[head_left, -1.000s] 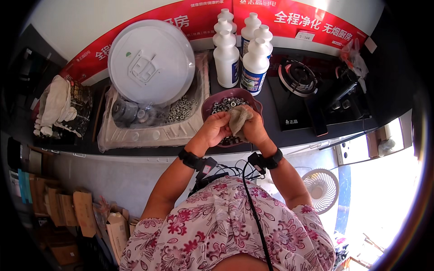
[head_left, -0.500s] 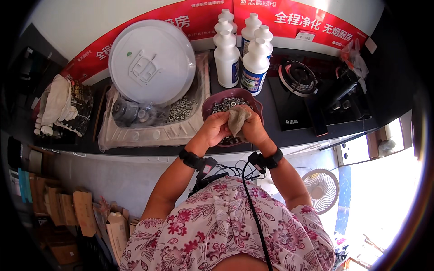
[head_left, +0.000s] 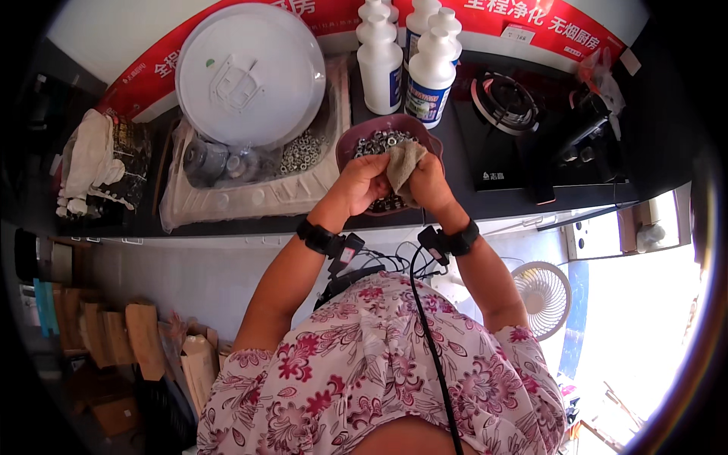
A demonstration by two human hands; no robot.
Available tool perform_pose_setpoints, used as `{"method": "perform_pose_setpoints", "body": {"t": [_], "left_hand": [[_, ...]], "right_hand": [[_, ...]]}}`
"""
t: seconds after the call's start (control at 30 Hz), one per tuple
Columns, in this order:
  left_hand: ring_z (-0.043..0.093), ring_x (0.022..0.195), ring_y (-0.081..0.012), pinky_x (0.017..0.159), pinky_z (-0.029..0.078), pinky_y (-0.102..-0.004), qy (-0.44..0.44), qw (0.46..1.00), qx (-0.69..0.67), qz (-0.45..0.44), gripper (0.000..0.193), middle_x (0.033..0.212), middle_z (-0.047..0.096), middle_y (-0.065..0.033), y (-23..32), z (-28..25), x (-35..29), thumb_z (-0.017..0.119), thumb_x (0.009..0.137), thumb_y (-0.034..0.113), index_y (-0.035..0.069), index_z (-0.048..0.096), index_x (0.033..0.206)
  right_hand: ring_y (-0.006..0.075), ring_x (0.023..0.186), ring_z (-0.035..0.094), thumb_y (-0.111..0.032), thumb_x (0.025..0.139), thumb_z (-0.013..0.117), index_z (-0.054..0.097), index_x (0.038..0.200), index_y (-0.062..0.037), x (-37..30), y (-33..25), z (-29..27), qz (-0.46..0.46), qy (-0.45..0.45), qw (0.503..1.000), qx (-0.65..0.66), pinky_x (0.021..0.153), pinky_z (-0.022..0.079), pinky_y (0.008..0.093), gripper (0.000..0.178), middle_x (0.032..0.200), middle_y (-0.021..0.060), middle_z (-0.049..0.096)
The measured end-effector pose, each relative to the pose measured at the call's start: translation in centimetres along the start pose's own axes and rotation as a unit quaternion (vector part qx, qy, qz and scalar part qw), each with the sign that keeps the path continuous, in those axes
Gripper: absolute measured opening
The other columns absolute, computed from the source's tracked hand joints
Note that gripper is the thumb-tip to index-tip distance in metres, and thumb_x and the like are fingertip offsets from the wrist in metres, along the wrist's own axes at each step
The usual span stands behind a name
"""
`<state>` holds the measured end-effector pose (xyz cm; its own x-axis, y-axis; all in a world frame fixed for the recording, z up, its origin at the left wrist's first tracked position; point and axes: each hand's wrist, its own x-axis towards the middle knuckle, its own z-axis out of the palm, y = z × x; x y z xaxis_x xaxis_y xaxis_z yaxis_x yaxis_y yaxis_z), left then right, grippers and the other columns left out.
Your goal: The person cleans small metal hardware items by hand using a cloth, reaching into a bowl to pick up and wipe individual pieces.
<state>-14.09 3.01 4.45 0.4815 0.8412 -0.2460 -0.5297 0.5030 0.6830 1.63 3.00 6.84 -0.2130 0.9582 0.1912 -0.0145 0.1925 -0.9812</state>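
A maroon plastic bowl (head_left: 346, 142) stands near the counter's front edge, holding many small metal nuts (head_left: 390, 138). Over it my two hands meet. A greyish-beige cloth (head_left: 404, 168) is gripped by my right hand (head_left: 432, 186) and hangs between the two. My left hand (head_left: 365, 182) is closed, its fingertips pressed against the cloth's left side. Whatever small thing may sit in those fingertips is hidden. More nuts (head_left: 302, 154) lie in a heap in the plastic-wrapped sink (head_left: 250, 201) left of the bowl.
A big round white lid (head_left: 280, 83) leans over the sink. Several white bottles (head_left: 379, 68) stand behind the bowl. To the right are a black gas hob (head_left: 493, 163) and dark cylinder (head_left: 588, 125). White gloves (head_left: 87, 163) lie far left. A fan (head_left: 542, 299) stands below right.
My view has tilted, so the counter and everything on it sit higher in the picture. Both hands stay together over the bowl, and the cloth's folds have shifted slightly.
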Motion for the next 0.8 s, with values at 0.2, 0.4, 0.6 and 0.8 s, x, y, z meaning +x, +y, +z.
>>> {"method": "perform_pose_setpoints", "body": {"t": [0.2,0.4,0.6,0.8], "left_hand": [[0.057,0.084,-0.0166,0.075,0.047,-0.0337,-0.02,0.999,-0.03,0.036,0.026,0.093,0.058,-0.0046,0.7,1.5,-0.5,0.047,0.085,0.027,0.006,0.054,0.099],[0.057,0.083,-0.0158,0.075,0.047,-0.0337,-0.011,1.0,-0.004,0.026,0.027,0.092,0.058,-0.0037,0.3,1.0,-0.3,0.048,0.084,0.027,0.006,0.054,0.1],[0.057,0.079,-0.0151,0.074,0.048,-0.033,-0.027,0.999,0.01,0.03,0.025,0.089,0.058,-0.0044,0.1,-0.1,-0.2,0.049,0.084,0.025,0.005,0.054,0.098],[0.058,0.08,-0.0163,0.073,0.048,-0.0334,-0.004,0.999,-0.014,0.052,0.024,0.09,0.059,-0.006,0.2,0.9,-0.6,0.046,0.085,0.023,0.004,0.054,0.097]], "right_hand": [[0.0144,0.08,0.055,-0.001,0.074,0.048,0.052,0.101,-0.0019,0.5,0.7,-0.3,-0.028,-0.035,0.998,-0.039,0.07,0.044,0.0262,0.027,0.087,0.0079,0.059],[0.0152,0.08,0.055,-0.001,0.074,0.047,0.053,0.101,-0.0013,0.4,0.6,-0.3,0.0,-0.024,1.0,-0.014,0.07,0.045,0.0266,0.027,0.088,0.0083,0.059],[0.0146,0.078,0.055,0.001,0.074,0.043,0.054,0.099,-0.001,0.4,0.4,-0.4,0.042,-0.034,0.999,-0.004,0.069,0.045,0.0268,0.028,0.088,0.0082,0.06],[0.0137,0.079,0.055,-0.001,0.074,0.048,0.053,0.1,-0.0021,0.3,0.5,-0.3,-0.008,-0.066,0.998,-0.004,0.068,0.045,0.0256,0.027,0.088,0.0068,0.058]]}}
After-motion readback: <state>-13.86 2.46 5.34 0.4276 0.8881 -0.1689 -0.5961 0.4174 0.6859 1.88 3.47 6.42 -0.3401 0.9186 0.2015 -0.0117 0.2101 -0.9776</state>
